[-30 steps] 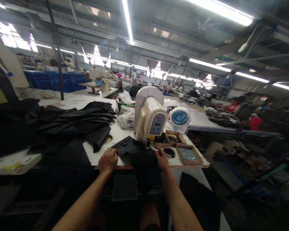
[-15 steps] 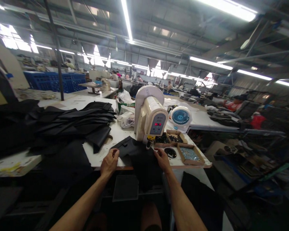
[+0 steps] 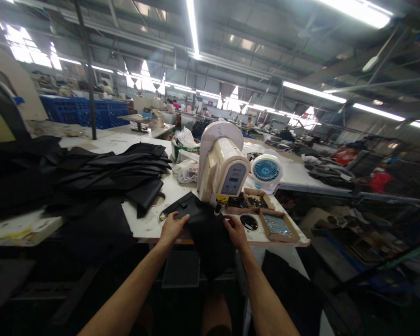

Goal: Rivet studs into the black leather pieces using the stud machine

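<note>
Black cloth [image 3: 212, 242] at machine [image 3: 224, 161] tip: best held flat; left hand [image 3: 175, 227] left of tip, fingers parted. Right hand [image 3: 234, 228] right of tip; grip unclear.

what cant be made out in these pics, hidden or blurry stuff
All in the head view:
Underside of the black piece: hidden by its upper face.
Whether the left hand pinches it: contact too small.
Lettering on the machine panel: too small.
Shapes of the bits in the right-hand box: too small.
Rest of the yellowish housing: cut off by the left edge.
</note>
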Demonstrator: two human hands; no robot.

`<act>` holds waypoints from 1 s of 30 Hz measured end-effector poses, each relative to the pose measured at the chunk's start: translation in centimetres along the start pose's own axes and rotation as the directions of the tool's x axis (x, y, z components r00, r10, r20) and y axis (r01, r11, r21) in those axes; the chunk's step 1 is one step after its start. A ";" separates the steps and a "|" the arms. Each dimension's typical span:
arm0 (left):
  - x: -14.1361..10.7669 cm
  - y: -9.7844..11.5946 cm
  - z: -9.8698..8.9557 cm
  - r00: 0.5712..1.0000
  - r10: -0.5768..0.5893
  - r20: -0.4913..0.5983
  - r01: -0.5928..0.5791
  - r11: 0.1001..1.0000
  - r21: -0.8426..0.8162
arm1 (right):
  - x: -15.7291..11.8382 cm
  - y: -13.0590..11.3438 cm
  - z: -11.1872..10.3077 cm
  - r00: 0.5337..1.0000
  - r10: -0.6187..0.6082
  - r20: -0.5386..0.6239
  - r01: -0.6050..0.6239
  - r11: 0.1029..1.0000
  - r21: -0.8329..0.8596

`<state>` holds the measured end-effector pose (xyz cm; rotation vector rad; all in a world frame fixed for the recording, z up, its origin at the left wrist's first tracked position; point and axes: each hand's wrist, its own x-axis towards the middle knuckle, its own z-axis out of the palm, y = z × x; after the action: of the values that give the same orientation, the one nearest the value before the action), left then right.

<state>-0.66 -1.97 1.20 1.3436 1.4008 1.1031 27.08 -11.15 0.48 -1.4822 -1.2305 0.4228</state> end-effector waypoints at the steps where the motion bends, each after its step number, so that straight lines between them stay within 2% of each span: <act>1: 0.0 0.3 0.4 1.000 0.004 -0.024 -0.005 0.999 -0.043 | 0.0 0.0 0.0 1.000 0.000 0.006 0.000 1.000 0.002; 3: -0.1 1.0 1.2 0.997 0.030 -0.074 -0.044 0.978 -0.204 | 0.0 0.1 -0.1 1.000 -0.010 0.025 0.009 1.000 0.009; 6: 0.1 1.9 2.5 0.996 0.007 -0.086 -0.052 0.842 -0.537 | 0.0 0.5 -0.1 0.998 -0.034 0.055 0.033 0.999 0.018; 8: 0.4 2.0 3.0 0.998 -0.042 -0.041 0.005 0.765 -0.644 | 0.1 0.9 -0.2 0.996 -0.047 0.072 0.046 0.999 0.013; 10: 0.7 1.7 3.2 0.998 -0.066 0.008 0.055 0.747 -0.663 | 0.2 1.3 -0.1 0.995 -0.046 0.089 0.045 0.999 0.012; 14: 1.2 0.9 2.6 0.996 -0.027 0.082 0.071 0.789 -0.610 | 0.3 1.8 -0.1 0.995 -0.011 0.103 0.005 0.998 0.058; 19: 1.6 0.0 2.4 0.991 0.065 0.115 0.002 0.861 -0.509 | 0.2 1.7 -0.2 0.994 -0.026 0.103 0.015 0.994 0.107; 22: 1.6 -0.6 2.6 0.984 0.152 0.092 -0.104 0.913 -0.395 | 0.1 1.4 -0.2 0.996 -0.036 0.077 0.029 0.995 0.091; 26: 1.3 -1.1 2.6 0.942 0.331 0.058 -0.326 0.942 -0.076 | -0.1 0.8 -0.2 0.998 -0.047 0.034 0.046 0.998 0.034; 28: 1.2 -1.1 2.5 0.935 0.345 0.077 -0.347 0.938 0.010 | -0.1 0.5 -0.1 0.999 -0.046 0.009 0.046 0.999 0.024; 30: 1.0 -1.1 2.3 0.933 0.349 0.088 -0.352 0.936 0.019 | -0.2 0.1 0.0 0.998 -0.055 -0.013 0.055 0.998 0.024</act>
<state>1.37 -0.98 -0.38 1.6906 1.1488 1.2404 27.08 -11.35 0.30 -1.4251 -1.2493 0.3905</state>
